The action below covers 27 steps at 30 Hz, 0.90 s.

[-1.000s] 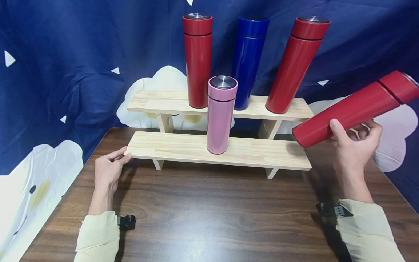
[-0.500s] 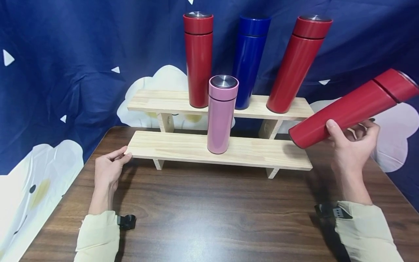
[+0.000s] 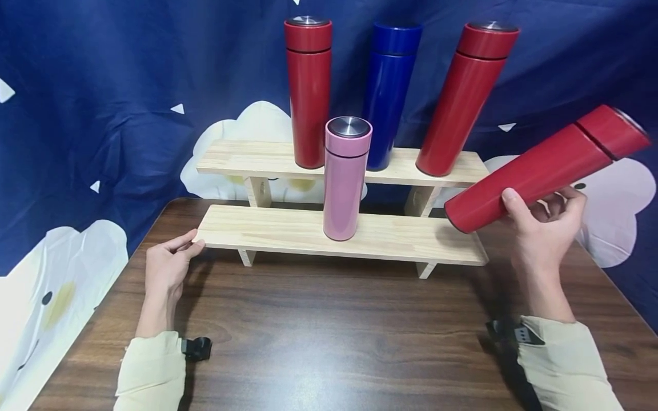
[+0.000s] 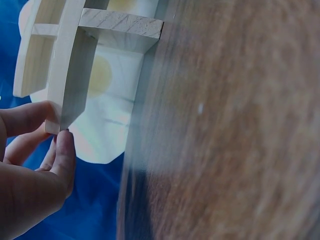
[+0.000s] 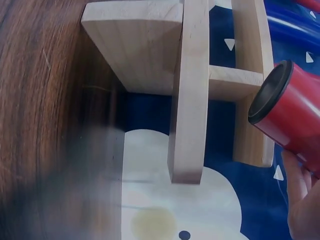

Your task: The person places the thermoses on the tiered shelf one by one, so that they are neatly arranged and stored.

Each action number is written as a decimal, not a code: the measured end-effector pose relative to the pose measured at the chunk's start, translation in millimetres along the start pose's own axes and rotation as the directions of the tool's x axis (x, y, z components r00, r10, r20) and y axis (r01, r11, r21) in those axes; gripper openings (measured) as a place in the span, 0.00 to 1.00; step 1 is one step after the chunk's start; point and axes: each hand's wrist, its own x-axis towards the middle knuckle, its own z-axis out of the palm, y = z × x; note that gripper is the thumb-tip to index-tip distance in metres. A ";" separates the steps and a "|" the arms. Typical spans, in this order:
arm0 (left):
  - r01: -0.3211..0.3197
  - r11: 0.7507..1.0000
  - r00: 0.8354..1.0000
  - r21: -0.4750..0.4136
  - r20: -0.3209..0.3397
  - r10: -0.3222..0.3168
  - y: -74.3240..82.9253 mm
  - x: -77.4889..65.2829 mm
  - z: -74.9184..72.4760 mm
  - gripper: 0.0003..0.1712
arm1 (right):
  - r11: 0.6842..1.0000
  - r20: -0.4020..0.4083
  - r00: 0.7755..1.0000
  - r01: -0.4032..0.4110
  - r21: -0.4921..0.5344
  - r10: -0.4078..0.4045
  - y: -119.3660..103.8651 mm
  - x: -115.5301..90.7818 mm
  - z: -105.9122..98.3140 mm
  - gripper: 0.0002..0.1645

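Note:
My right hand [image 3: 546,234] grips a red thermos bottle [image 3: 540,171] near its lower half, tilted with its lid up to the right. Its base hangs just over the right end of the shelf's lower tier [image 3: 411,231]; in the right wrist view the dark-rimmed base [image 5: 272,92] shows beside the shelf. With thumb and fingers my left hand [image 3: 168,262] pinches the lower tier's left end, as the left wrist view also shows at the board's corner [image 4: 54,117]. A shorter pink thermos [image 3: 343,188] stands upright on the lower tier.
Two red thermoses, a left one [image 3: 310,103] and a right one [image 3: 462,108], stand on the upper tier [image 3: 241,157] with a blue thermos [image 3: 388,97] between them. The shelf stands on a brown wooden table [image 3: 319,331], before a blue patterned cloth [image 3: 128,85].
The right hand has drawn the red thermos slightly left, bringing its base nearer over the lower tier's right end. The left hand keeps its pinch on the board.

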 end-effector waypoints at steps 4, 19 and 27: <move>-0.004 1.000 1.000 0.002 -0.001 0.004 0.0 -0.7 -1.1 0.26 | 0.999 0.020 0.999 0.030 -0.021 -0.030 2.6 -2.3 4.6 0.40; -0.008 1.000 1.000 -0.010 -0.005 0.008 -0.7 1.1 0.3 0.26 | 0.992 0.091 0.995 0.041 -0.121 -0.030 7.1 -11.1 13.9 0.40; -0.009 1.000 1.000 0.006 -0.004 0.009 -0.7 0.1 0.0 0.26 | 0.982 0.139 0.990 0.052 -0.180 -0.027 11.5 -15.6 19.2 0.42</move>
